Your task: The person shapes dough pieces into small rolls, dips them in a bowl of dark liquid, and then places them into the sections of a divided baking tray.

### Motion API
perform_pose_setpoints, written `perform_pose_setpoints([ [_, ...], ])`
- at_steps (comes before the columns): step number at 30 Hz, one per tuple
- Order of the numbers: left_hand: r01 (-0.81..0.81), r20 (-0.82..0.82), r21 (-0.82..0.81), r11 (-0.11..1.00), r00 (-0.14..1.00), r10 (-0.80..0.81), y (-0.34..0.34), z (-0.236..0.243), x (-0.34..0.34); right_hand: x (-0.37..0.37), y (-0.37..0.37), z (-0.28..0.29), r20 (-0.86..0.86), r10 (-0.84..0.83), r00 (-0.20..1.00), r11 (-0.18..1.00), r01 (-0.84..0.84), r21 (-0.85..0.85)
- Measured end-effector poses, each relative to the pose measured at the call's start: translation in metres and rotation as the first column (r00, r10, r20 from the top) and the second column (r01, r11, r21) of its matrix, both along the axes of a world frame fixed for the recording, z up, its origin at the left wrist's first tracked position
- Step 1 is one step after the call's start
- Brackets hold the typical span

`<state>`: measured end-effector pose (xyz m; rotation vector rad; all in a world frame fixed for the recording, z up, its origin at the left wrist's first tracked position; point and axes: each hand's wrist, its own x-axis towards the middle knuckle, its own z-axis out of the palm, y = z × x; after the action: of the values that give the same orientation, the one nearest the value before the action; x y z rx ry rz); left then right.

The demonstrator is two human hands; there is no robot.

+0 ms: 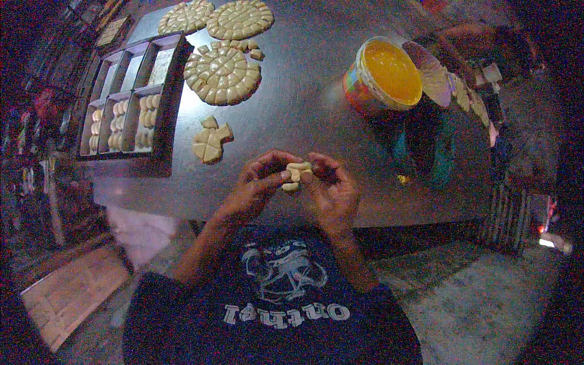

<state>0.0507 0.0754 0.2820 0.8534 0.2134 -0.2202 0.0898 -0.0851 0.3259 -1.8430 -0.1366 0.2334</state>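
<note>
Pinching small dough piece [298, 170] between fingers [278, 178] of left hand [252, 185] and right hand [334, 191], above near side of metal table [292, 109]. Note dough rolls [117, 125] in three near cells of divided tray [170, 91], yellow paste [394, 72] in bucket [359, 91]; cannot make out shadowed base.

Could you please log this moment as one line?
left hand: holds dough piece | right hand: holds same piece | cut dough cluster: ahead-left | bucket: ahead-right

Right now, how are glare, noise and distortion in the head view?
Head view: grainy throughout, darkest toward the rim; white glare on the table beside the compartmented tray; its front edge bowed by fisheye; left hand, right hand and dough recognisable, fine detail soft.
</note>
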Motion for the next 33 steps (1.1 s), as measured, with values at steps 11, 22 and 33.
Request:
perform_pose_setpoints([
  [11,-0.017,-0.199,0.238,0.971,0.978,0.066,-0.020,0.008,-0.012,-0.007,-0.014,-0.027,0.264,0.012,0.964,0.998,0.004,-0.061],
  [22,-0.031,-0.244,-0.076,0.997,0.970,0.011,-0.011,-0.009,-0.030,-0.025,-0.016,-0.021,0.734,0.425,0.529,0.892,-0.107,-0.439],
  [33,-0.137,0.094,0.506,0.852,0.990,0.104,-0.014,0.001,-0.053,-0.045,-0.008,-0.019,0.425,0.112,0.898,0.959,0.014,-0.283],
])
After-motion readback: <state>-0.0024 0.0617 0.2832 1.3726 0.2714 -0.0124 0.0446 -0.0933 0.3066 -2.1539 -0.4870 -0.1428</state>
